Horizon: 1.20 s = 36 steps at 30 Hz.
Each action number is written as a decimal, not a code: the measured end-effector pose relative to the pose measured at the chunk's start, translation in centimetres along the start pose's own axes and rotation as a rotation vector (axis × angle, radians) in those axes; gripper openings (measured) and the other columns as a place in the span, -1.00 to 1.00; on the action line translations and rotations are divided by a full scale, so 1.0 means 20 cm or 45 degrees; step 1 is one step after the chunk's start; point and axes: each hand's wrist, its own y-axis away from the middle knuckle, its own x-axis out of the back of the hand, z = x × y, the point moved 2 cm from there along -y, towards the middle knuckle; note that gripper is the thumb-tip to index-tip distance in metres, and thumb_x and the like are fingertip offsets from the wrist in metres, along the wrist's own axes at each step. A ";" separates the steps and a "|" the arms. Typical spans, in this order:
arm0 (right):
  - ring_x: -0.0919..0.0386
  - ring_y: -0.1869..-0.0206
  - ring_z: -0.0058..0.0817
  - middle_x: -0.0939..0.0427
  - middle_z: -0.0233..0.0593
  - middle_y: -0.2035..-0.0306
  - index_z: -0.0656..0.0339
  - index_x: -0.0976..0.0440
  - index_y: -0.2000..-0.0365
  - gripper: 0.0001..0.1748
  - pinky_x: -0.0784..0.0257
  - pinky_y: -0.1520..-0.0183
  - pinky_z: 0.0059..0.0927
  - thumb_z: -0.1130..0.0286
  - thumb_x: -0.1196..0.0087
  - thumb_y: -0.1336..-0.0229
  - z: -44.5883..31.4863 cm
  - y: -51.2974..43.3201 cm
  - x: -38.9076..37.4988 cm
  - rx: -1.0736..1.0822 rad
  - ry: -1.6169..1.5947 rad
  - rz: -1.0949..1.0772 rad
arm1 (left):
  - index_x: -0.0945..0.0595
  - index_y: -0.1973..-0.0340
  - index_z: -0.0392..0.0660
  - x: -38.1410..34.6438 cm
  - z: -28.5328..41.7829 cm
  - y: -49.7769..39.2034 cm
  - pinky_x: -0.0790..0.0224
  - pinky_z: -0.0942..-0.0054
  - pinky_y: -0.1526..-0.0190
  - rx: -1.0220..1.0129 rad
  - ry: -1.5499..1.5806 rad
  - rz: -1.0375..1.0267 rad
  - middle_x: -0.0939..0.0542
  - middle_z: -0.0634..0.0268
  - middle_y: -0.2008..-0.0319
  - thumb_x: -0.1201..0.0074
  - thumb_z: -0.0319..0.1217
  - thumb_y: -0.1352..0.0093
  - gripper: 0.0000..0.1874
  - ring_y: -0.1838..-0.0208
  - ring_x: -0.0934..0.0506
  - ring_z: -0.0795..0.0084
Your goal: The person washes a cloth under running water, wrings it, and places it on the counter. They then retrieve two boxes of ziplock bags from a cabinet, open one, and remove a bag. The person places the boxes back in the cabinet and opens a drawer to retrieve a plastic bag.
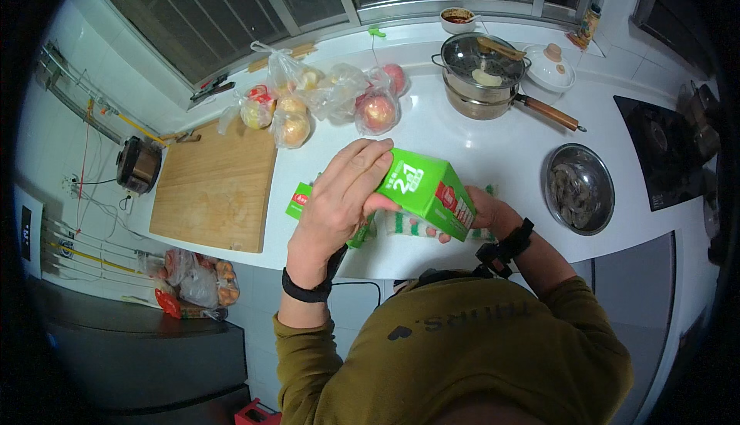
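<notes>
A bright green cardboard box with white and red print is held tilted above the counter, between my two hands. My left hand lies over its left side, with the fingers along the upper edge and the thumb on the near side. From the right and underneath, my right hand grips the box; some fingertips show below its lower edge. Another green printed piece is partly hidden behind my left hand. Below the box a green-and-white patterned cloth rests on the white counter.
A wooden cutting board occupies the left, near bagged fruit. At the back right stands a lidded steamer pot, its wooden handle jutting right. A metal bowl of shrimp sits beside a black cooktop.
</notes>
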 end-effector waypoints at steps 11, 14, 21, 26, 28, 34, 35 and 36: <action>-0.57 0.25 -0.18 -0.44 0.18 0.01 0.34 -0.21 -0.21 -0.35 -0.62 0.37 -0.27 0.03 0.13 -0.33 0.10 -0.04 -0.03 -0.160 -0.523 -0.027 | -0.45 0.32 -0.25 -0.05 -0.04 0.04 -0.55 0.27 0.29 0.076 -0.073 -0.017 -0.58 0.01 0.10 -0.16 -0.48 -0.24 -0.80 0.11 -0.61 0.01; -0.57 0.21 -0.19 -0.44 0.17 -0.01 0.33 -0.25 -0.18 -0.38 -0.61 0.34 -0.28 0.05 0.12 -0.33 0.07 -0.03 -0.01 -0.108 -0.462 0.084 | -0.47 0.28 -0.25 -0.07 -0.06 0.03 -0.55 0.28 0.24 0.059 0.079 0.130 -0.58 -0.02 0.11 -0.14 -0.45 -0.28 -0.81 0.10 -0.61 -0.01; -0.55 0.02 -0.32 -0.42 -0.01 -0.11 0.30 -0.06 -0.30 -0.33 -0.54 0.01 -0.33 0.17 0.08 -0.31 -0.14 -0.01 -0.06 0.300 -0.040 0.463 | -0.44 0.08 -0.24 -0.07 -0.10 0.10 -0.41 0.24 -0.07 0.149 0.436 0.143 -0.46 -0.12 -0.13 -0.02 -0.37 -0.39 -0.73 -0.19 -0.45 -0.05; -0.47 -0.05 -0.40 -0.40 -0.04 -0.08 0.34 -0.04 -0.29 -0.25 -0.43 -0.08 -0.46 0.30 -0.09 -0.20 -0.40 0.05 -0.12 0.677 -0.035 0.872 | -0.36 -0.19 -0.18 -0.12 -0.09 0.19 0.02 0.04 -0.38 0.598 1.412 0.315 0.03 -0.12 -0.45 0.04 -0.37 -0.38 -0.54 -0.48 -0.03 0.03; -0.46 -0.04 -0.43 -0.41 -0.09 -0.06 0.37 -0.06 -0.27 -0.25 -0.42 -0.08 -0.46 0.35 -0.14 -0.16 -0.48 0.09 -0.15 0.773 0.104 0.985 | -0.33 -0.22 -0.20 -0.13 -0.09 0.22 -0.03 0.07 -0.37 0.576 1.465 0.341 0.04 -0.11 -0.45 -0.05 -0.28 -0.34 -0.43 -0.49 -0.01 0.04; -0.43 -0.11 -0.40 -0.39 -0.09 -0.14 0.39 -0.14 -0.24 -0.31 -0.37 -0.16 -0.44 0.45 -0.09 -0.12 -0.57 0.12 -0.25 0.888 0.351 1.170 | -0.23 -0.28 -0.26 -0.19 -0.09 0.24 -0.05 0.12 -0.37 0.784 1.290 0.439 0.02 -0.12 -0.44 -0.22 -0.27 -0.23 -0.23 -0.48 -0.04 0.08; -0.43 -0.11 -0.40 -0.38 -0.08 -0.15 0.40 -0.15 -0.24 -0.32 -0.36 -0.17 -0.44 0.46 -0.09 -0.11 -0.57 0.12 -0.26 0.884 0.365 1.198 | -0.23 -0.27 -0.26 -0.20 -0.10 0.24 -0.04 0.13 -0.38 0.827 1.287 0.468 0.01 -0.12 -0.43 -0.20 -0.29 -0.24 -0.25 -0.47 -0.06 0.09; -0.43 -0.12 -0.40 -0.37 -0.07 -0.16 0.40 -0.15 -0.23 -0.32 -0.36 -0.18 -0.43 0.46 -0.08 -0.11 -0.57 0.12 -0.27 0.913 0.377 1.173 | -0.24 -0.26 -0.27 -0.21 -0.10 0.25 -0.02 0.14 -0.38 0.870 1.283 0.498 -0.01 -0.12 -0.43 -0.19 -0.32 -0.24 -0.27 -0.46 -0.08 0.10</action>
